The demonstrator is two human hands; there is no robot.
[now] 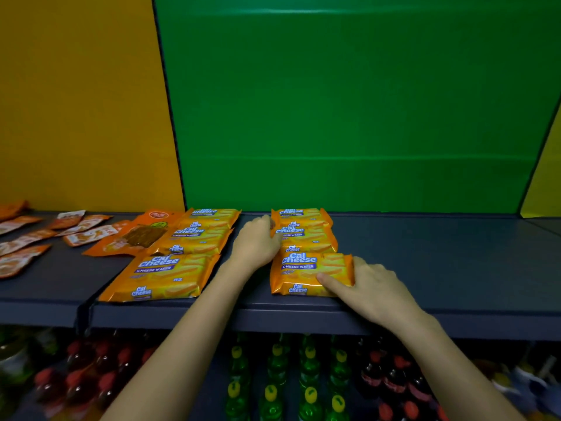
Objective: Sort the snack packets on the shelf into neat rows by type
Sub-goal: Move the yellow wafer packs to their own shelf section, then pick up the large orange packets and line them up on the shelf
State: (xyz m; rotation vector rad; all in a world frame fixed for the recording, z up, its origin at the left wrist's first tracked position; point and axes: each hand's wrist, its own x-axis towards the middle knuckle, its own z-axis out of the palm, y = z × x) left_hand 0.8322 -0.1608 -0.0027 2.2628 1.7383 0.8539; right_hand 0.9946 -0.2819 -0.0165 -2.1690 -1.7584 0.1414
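Two rows of orange Cal Cheese wafer packets lie on the dark shelf (pixel 425 268). The left row (pixel 188 238) holds three packets, its front one (pixel 161 276) the largest in view. The right row (pixel 303 229) also holds three. My left hand (pixel 256 243) presses against the left edge of the right row's middle packet. My right hand (pixel 364 287) grips the right end of that row's front packet (pixel 303 273), thumb on top. A larger orange pouch (pixel 133 235) with a clear window lies left of the wafers.
Several small orange and white sachets (pixel 82 229) are scattered at the shelf's left end. A green back panel (pixel 349 110) and an orange one (pixel 82 101) stand behind. Below the shelf edge are red, green and dark drink bottles (pixel 303 378).
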